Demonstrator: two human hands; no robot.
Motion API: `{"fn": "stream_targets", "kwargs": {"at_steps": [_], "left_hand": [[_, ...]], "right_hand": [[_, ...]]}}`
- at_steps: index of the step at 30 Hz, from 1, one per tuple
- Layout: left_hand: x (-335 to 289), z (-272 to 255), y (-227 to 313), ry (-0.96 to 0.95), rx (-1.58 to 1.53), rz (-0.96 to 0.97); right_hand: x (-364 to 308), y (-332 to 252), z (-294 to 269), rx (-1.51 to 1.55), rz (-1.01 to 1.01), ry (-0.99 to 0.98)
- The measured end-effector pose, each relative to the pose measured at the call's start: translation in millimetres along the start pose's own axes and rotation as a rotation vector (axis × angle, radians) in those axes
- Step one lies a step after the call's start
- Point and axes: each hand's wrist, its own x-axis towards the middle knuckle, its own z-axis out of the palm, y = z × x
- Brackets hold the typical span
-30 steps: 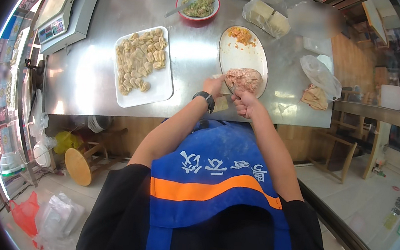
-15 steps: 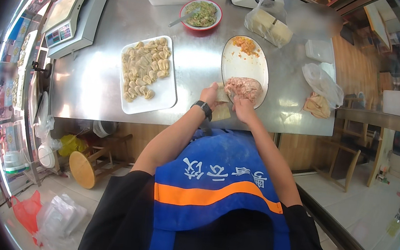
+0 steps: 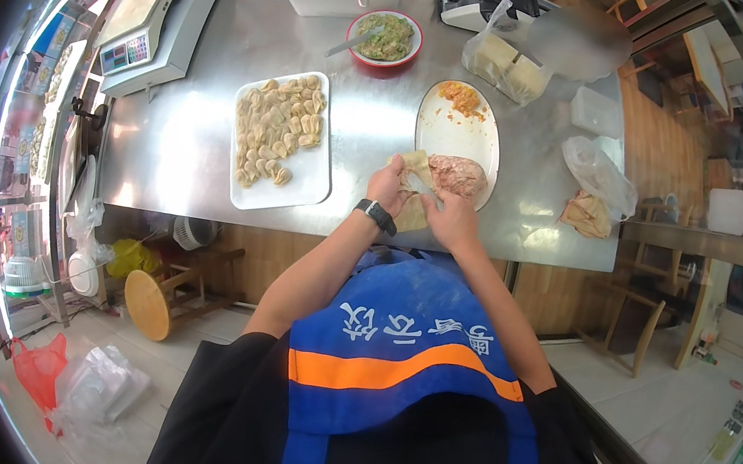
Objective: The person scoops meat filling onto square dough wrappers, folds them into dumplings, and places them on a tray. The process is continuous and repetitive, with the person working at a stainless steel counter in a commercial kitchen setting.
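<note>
My left hand (image 3: 387, 188), with a dark watch at the wrist, is closed around a pale yellow dough wrapper (image 3: 415, 160). Close beside it, my right hand (image 3: 452, 218) is pinched shut near the wrapper; a small whitish, shiny patch shows between the hands, but what the fingers hold is too small to name. More wrapper sheets (image 3: 413, 217) lie below the hands at the table edge. Just beyond my right hand, a mound of pink minced meat (image 3: 457, 177) sits on a white oval plate (image 3: 435, 127), with orange chopped filling (image 3: 462, 98) at its far end.
Left of the plate, a white tray (image 3: 300, 189) carries rows of folded dumplings (image 3: 275, 125). Behind stand a red-rimmed bowl (image 3: 381, 66) of green filling with a utensil, and bagged wrapper stacks (image 3: 506, 69). A scale (image 3: 142, 32) is far left; a plastic bag (image 3: 600, 176) lies right.
My right hand has drawn back from the minced meat toward the wrapper in my left hand. The whole view has shifted slightly.
</note>
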Motion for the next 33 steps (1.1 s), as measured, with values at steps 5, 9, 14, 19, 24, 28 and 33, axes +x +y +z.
{"fn": "stream_targets", "kwargs": {"at_steps": [5,9,14,19,24,28,33], "left_hand": [[-3.6,2.8,0.3,0.012,-0.075,-0.032],[-5.3,7.6,-0.9,-0.027,0.007,-0.055],[-5.9,15.3,-10.4,-0.054,0.099,-0.063],[-4.0,20.4,-7.6,-0.039,0.142,-0.059],[1.3,23.3,-19.3,-0.074,0.096,-0.078],[-3.4,29.6,-17.9,-0.105,0.021,-0.081],[-8.3,39.6,-13.4,-0.174,-0.002,-0.074]], "right_hand": [[-4.2,18.7,-26.9,0.2,0.096,-0.185],[-1.3,6.5,-46.1,0.201,0.122,-0.172],[0.5,6.4,-45.5,0.0,0.075,-0.013],[-2.3,2.2,-69.2,0.003,0.108,-0.166],[-2.1,9.5,-50.3,0.002,0.116,-0.055],[0.5,31.1,-56.0,0.054,0.051,-0.035],[-1.9,34.6,-74.2,0.226,0.137,-0.169]]}}
